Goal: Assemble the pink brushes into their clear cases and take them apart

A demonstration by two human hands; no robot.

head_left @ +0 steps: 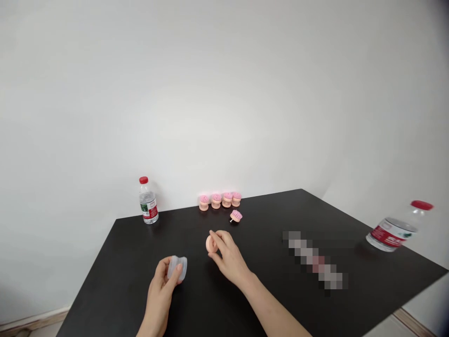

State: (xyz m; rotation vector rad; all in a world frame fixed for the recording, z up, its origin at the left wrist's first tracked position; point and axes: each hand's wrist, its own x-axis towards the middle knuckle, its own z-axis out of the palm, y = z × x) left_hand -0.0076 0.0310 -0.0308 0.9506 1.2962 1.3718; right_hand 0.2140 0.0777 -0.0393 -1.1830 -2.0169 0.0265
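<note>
My left hand point(162, 288), low on the left, grips a small translucent plastic cup-like piece point(177, 268) between thumb and fingers. To its right, my right hand point(228, 260) pinches a round peach-coloured knob point(209, 245) by its edge, above the black table. Beyond that hand a pink-bristled brush head point(236, 216) lies tilted, a small pale stem sticking out toward the left. Several round scrub brushes, one of them the leftmost brush point(204, 202), stand in a row near the wall with pink bristles up and peach bases down.
A water bottle with a red cap point(149, 206) stands at the back left of the black table point(168, 238). Another red-capped bottle point(394, 232) stands near the right edge. A pixelated long strip point(312, 257) lies on the right; I cannot make it out. A white wall rises behind.
</note>
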